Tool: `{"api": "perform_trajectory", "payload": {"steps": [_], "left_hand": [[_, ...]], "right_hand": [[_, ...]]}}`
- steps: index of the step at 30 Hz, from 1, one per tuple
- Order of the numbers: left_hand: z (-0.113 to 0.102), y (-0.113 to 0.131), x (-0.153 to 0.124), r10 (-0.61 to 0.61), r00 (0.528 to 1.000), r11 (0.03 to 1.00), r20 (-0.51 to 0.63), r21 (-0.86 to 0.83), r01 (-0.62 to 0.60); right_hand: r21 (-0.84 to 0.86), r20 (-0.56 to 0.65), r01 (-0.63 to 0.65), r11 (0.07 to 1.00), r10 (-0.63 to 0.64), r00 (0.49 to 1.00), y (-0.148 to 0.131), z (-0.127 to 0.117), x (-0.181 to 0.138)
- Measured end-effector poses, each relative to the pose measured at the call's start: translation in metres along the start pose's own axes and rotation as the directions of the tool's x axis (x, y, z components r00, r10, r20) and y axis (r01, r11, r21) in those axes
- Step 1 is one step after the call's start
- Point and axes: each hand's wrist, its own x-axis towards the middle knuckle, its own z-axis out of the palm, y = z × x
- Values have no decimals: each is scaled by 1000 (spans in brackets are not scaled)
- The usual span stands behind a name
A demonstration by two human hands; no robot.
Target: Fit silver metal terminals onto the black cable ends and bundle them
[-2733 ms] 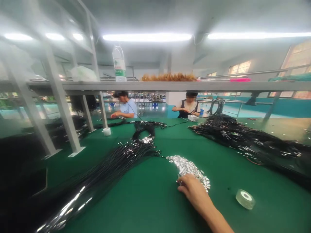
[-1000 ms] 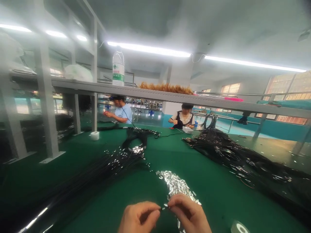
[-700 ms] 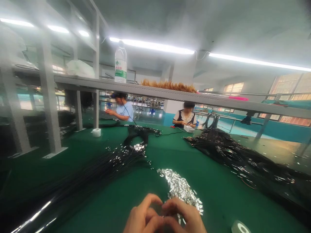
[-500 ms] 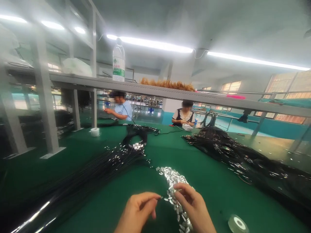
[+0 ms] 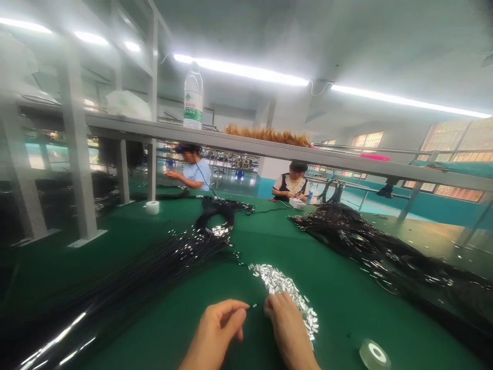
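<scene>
My left hand (image 5: pixel 217 329) is low in the middle, thumb and forefinger pinched on the tip of a thin black cord (image 5: pixel 252 306). My right hand (image 5: pixel 285 326) lies just to its right, fingers curled down at the near end of a heap of small silver metal sleeves (image 5: pixel 283 290) on the green table (image 5: pixel 339 288); what its fingertips hold is hidden. A long bundle of black cords with silver ends (image 5: pixel 162 270) runs from the far middle down to the left, beside my left hand.
A big pile of black cords (image 5: pixel 385 257) covers the right side. A clear tape roll (image 5: pixel 373 353) lies near my right hand, another white roll (image 5: pixel 152 207) far left. Two people work at the far side under a grey shelf (image 5: pixel 246 146) bearing a water bottle (image 5: pixel 193 100).
My right hand was alone at the sleeve heap; then my left hand came in with the cord. The hands met, parted, and my right hand has dropped back onto the heap.
</scene>
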Motion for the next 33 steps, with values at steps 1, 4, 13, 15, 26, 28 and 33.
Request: {"api": "perform_trajectory", "payload": {"steps": [1, 4, 13, 15, 26, 28, 33], "left_hand": [[0, 1, -1, 4, 1000, 1000, -8, 13, -4], [1, 1, -2, 13, 1000, 1000, 3, 28, -13], [3, 9, -4, 40, 999, 999, 13, 29, -41], [4, 11, -5, 44, 999, 997, 8, 55, -44], [4, 12, -6, 38, 999, 990, -30, 137, -34], [3, 14, -6, 40, 998, 988, -38, 152, -34], [2, 16, -7, 60, 997, 986, -47, 161, -51]], "right_hand": [[15, 3, 3, 1000, -3, 1000, 2, 0, -1], [73, -1, 2, 997, -2, 1000, 5, 0, -3], [601, 20, -45, 798, 41, 999, -7, -4, -10], [812, 56, -70, 579, 41, 998, -12, -7, -11], [944, 114, -136, 302, 89, 989, -16, -18, -11], [922, 78, -104, 372, 85, 993, -16, -20, -12], [777, 10, -34, 629, 42, 999, -13, -28, -14]]}}
